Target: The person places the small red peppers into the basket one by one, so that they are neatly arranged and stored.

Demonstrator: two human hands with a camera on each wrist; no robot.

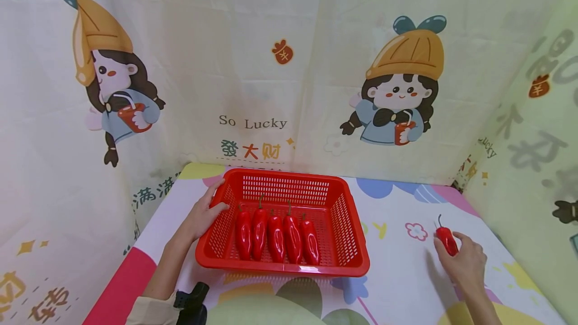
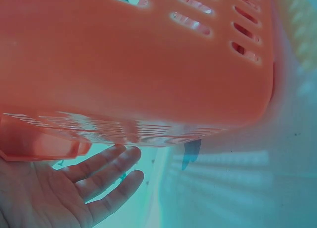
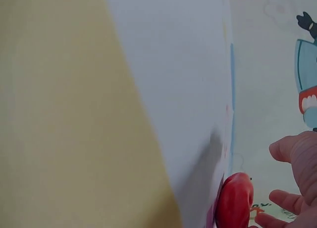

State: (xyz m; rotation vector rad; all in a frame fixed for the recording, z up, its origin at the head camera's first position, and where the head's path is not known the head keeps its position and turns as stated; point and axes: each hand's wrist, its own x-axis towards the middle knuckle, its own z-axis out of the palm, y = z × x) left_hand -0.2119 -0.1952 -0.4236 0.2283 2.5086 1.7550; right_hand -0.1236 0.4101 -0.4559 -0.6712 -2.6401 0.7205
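A red plastic basket (image 1: 282,271) with slotted walls sits on the table. Several glossy red chili peppers (image 1: 276,239) lie side by side in it, stems pointing away. My left hand (image 1: 200,217) holds the basket's left rim, thumb over the edge; in the left wrist view its other fingers (image 2: 116,161) extend loosely along the outer wall. On the right, another red chili pepper (image 1: 447,241) lies between the thumb and fingers of my right hand (image 1: 465,262). The right wrist view shows that pepper (image 3: 235,200) on the table, with the thumb and fingers spread apart beside it.
A patterned cloth (image 1: 393,229) covers the table. Behind and at both sides hang printed curtains (image 1: 311,89) with cartoon figures and lettering. Between the basket and my right hand is a stretch of white cloth with a pink flower outline (image 1: 416,231).
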